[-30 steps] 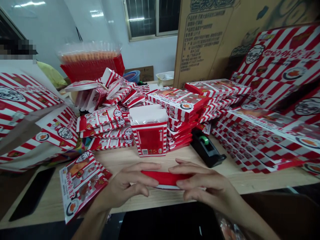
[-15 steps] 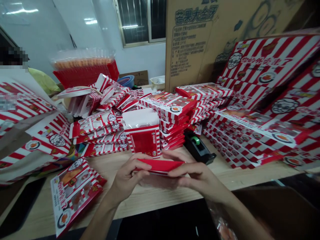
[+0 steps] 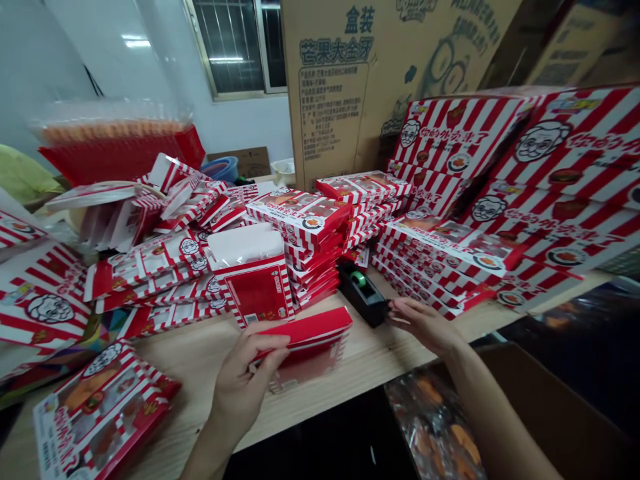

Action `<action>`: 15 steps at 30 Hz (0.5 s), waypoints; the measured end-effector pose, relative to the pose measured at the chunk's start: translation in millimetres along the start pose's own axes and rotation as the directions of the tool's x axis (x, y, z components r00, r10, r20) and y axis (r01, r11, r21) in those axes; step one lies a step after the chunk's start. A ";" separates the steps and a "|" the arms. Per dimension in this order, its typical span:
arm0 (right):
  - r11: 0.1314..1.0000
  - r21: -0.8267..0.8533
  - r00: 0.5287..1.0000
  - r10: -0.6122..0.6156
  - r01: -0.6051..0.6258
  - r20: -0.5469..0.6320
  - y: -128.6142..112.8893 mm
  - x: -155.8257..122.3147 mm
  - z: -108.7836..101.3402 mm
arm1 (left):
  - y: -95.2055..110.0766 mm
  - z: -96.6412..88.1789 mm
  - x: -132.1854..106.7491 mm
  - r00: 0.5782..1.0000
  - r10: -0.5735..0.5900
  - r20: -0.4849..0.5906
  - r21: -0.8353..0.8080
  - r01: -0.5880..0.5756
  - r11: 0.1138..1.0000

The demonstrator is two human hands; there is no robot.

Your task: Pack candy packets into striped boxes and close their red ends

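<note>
At lower centre of frame, left hand (image 3: 245,390) gripping red box (image 3: 310,330), bracing it tilted on surface (image 3: 200,360) for steadiness; right hand (image 3: 425,325) spreading open, empty, fingertips touching black tape dispenser (image 3: 363,293) mid-frame.

A tall cardboard box (image 3: 350,87) at 12 o'clock carries the clearest print: "盒装" at its top edge and, below that, "芒果大金牙" in large dark characters. Under this heading is a framed panel of fine print, too small to read. The striped display boxes (image 3: 565,160) at 2 o'clock bear big white stylised lettering that cannot be made out with certainty. The red carton (image 3: 305,330) at 6 o'clock shows no legible print.
</note>
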State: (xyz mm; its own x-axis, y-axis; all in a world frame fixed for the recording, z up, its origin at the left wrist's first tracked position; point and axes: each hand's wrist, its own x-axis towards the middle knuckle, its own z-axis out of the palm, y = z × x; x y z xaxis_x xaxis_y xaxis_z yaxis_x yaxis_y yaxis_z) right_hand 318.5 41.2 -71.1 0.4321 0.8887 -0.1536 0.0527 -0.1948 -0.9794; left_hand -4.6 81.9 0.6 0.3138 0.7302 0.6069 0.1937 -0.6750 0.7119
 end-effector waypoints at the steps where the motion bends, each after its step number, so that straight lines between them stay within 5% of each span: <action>1: 1.000 0.021 1.000 -0.009 0.009 -0.025 5.5 -3.9 1.4 | 1.0 -0.6 0.6 1.000 -0.001 0.015 0.013 0.000 1.000; 8: 0.999 -0.024 0.977 -0.051 0.047 -0.209 31.6 -7.8 10.1 | 19.2 -4.5 1.9 0.981 0.019 0.194 0.083 -0.035 0.996; 11: 0.999 -0.029 0.970 -0.049 0.043 -0.239 20.3 -24.2 14.9 | 25.2 -2.9 0.0 0.983 0.031 0.180 0.137 -0.056 0.989; 15: 0.996 0.067 0.979 -0.052 0.067 -0.199 -17.8 -81.3 45.9 | 29.8 1.3 -1.4 0.977 0.093 0.193 0.216 -0.135 0.967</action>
State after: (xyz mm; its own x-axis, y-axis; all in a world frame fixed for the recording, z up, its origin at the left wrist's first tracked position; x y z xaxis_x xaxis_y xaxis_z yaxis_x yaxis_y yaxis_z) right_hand 241.1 -8.5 -47.2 0.5993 0.7972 -0.0728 0.0214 -0.1069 -0.9940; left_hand 2.0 60.6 20.5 0.5037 0.6300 0.5912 0.3456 -0.7741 0.5304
